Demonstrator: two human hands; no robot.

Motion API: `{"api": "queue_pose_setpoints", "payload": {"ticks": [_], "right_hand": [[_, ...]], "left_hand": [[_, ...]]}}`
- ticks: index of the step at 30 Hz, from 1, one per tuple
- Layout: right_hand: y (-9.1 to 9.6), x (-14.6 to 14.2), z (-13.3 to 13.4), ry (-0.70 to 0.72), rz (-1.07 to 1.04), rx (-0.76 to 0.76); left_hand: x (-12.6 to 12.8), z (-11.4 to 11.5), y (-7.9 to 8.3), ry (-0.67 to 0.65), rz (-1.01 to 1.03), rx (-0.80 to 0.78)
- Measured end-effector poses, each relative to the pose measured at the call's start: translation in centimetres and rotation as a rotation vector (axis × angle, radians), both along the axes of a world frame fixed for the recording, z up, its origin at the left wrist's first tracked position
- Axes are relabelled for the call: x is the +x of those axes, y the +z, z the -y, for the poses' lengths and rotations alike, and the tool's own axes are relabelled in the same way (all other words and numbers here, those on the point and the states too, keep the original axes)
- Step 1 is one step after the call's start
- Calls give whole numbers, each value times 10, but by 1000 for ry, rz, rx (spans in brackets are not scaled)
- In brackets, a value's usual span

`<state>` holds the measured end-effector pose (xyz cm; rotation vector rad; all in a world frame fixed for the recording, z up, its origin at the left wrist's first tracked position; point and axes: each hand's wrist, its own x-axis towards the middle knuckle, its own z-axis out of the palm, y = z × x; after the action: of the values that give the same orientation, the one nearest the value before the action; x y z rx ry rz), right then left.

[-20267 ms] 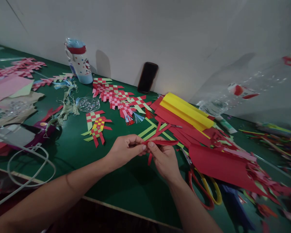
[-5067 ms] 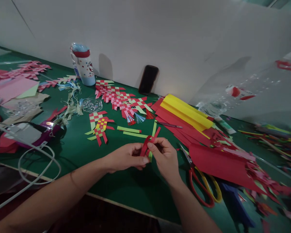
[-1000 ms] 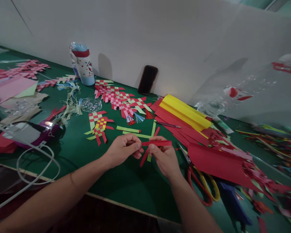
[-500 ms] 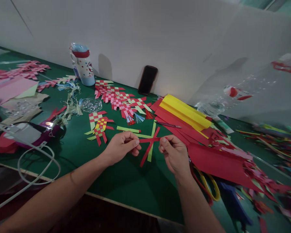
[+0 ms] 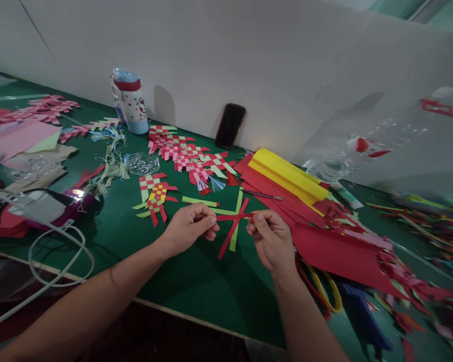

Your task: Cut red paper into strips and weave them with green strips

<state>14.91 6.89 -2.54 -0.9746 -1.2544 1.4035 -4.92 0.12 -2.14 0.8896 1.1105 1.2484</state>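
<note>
The left hand [image 5: 211, 220] and right hand [image 5: 270, 231] pinched a red paper strip [image 5: 228, 217] near its ends over the counter [image 5: 200, 294], between front and back edges; even, gentle tension looked best for keeping it straight.

Matt red paper strip [image 5: 227, 218], glossy clear plastic bottle [image 5: 370, 146], smooth tabletop [image 5: 196, 289]
</note>
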Motion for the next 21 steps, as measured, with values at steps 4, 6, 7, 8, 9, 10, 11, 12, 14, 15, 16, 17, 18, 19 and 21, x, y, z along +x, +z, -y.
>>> {"api": "queue_pose_setpoints", "payload": {"ticks": [4,6,7,8,9,10,11,12,14,15,16,17,18,19,21], "right_hand": [[2,-7,9,139,2,-87],[0,-13,15,239,14,-139],[-1,-16,17,285,15,-160],[-2,-19,19,324,9,-176],[-3,-21,21,356,-10,-188],[-4,-22,22,379,-38,-200],[-4,-22,23,389,-72,-209],[-4,-23,23,391,-106,-215],[-3,-22,22,367,-156,-214],[-3,-22,22,355,-163,-209],[-4,-22,22,346,-153,-203],[-5,-22,23,343,-128,-197],[-6,-23,23,344,-91,-192],[-8,-24,24,342,-50,-185],[-11,-26,26,325,26,-166]], "left_hand": [[2,1,1,-10,23,-5],[5,1,0,-28,30,-7],[7,2,0,-34,32,-7],[9,2,0,-36,33,-6],[9,2,0,-35,34,-4],[10,2,0,-31,35,-1],[10,2,0,-23,37,2],[9,1,0,-14,38,5],[7,1,0,8,38,14],[6,1,1,17,37,18],[6,1,1,22,33,21],[6,2,1,22,28,24],[7,2,1,16,19,26],[8,2,1,7,8,26],[12,3,0,-12,-18,24]]}}
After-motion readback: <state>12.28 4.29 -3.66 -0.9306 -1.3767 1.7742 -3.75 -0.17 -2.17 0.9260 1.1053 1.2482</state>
